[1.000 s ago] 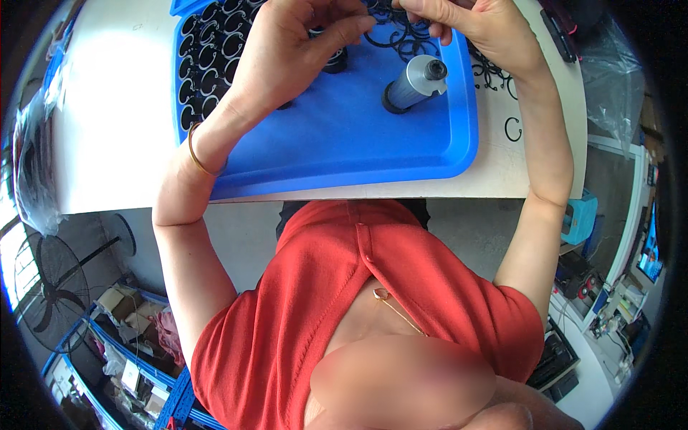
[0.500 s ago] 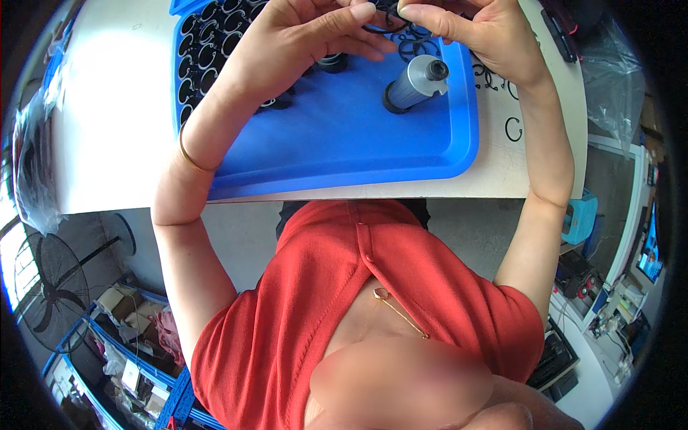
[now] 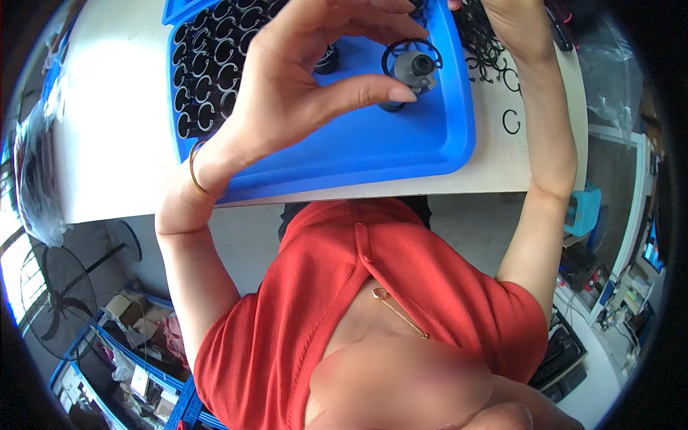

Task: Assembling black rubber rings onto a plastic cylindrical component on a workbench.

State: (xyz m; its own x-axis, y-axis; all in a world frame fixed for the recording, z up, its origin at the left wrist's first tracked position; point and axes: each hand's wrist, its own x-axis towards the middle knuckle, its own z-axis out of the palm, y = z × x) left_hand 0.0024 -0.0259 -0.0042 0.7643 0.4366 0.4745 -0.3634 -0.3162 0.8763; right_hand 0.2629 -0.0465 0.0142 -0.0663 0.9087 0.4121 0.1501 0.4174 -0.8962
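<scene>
My left hand (image 3: 308, 79) is over the blue tray (image 3: 344, 175), its thumb and fingers curved around the top of a grey cylinder (image 3: 414, 68) with a dark cap. A thin black C-shaped retaining ring (image 3: 388, 51) lies between thumb and fingertips, encircling the capped end; whether it touches the cylinder I cannot tell. The thumb hides part of the cylinder's lower body. At the far right, my right hand (image 3: 519, 32) is by a heap of black retaining rings (image 3: 479, 36); most of its fingers are cut off by the upper edge.
Rows of black, ring-topped cylindrical parts (image 3: 204, 82) fill the tray's left side, and another dark part (image 3: 327, 61) stands mid-tray. One loose C-shaped ring (image 3: 511, 122) lies on the pale table (image 3: 107, 143). A dark tool (image 3: 560, 32) lies near the right edge.
My hands were together at the top with a black ring between them; now they are apart. My left hand has come nearer and right, bringing the ring around the cylinder's top.
</scene>
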